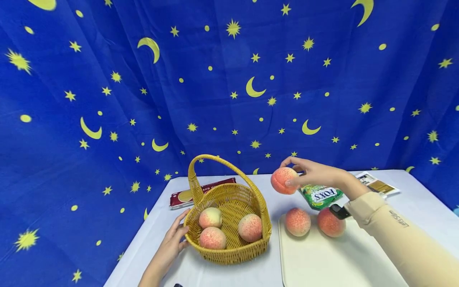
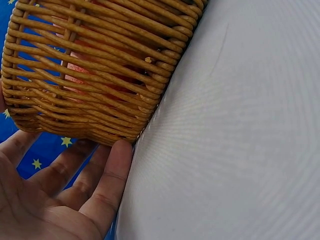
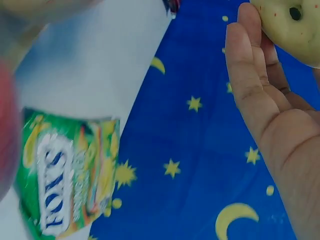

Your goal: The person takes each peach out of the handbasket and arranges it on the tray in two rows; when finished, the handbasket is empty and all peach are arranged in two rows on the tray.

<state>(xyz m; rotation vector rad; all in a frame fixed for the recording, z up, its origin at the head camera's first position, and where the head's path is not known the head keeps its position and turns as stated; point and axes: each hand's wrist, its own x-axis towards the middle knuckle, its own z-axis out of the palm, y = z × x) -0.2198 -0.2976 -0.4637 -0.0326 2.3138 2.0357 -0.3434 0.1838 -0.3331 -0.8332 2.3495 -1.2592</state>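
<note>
My right hand point(image 1: 315, 173) holds a pink-red peach point(image 1: 283, 180) between thumb and fingers, raised over the table behind the tray. In the right wrist view the peach's point(image 3: 292, 30) pale end with a dark stem hollow shows against the fingers. My left hand point(image 1: 170, 243) touches the left side of a yellow wicker basket point(image 1: 233, 255), its fingers fairly straight along the weave in the left wrist view. Three peaches lie inside the basket: one at the back left point(image 1: 210, 218), one at the front left point(image 1: 212, 238) and one at the right point(image 1: 250, 228).
Two more peaches, the left one point(image 1: 298, 222) and the right one point(image 1: 331, 222), sit at the back of a cream tray point(image 1: 322, 263). A green FOX'S bag point(image 1: 320, 196) and a brown-and-white packet point(image 1: 378, 184) lie behind it. Behind the basket is a red packet point(image 1: 181, 198).
</note>
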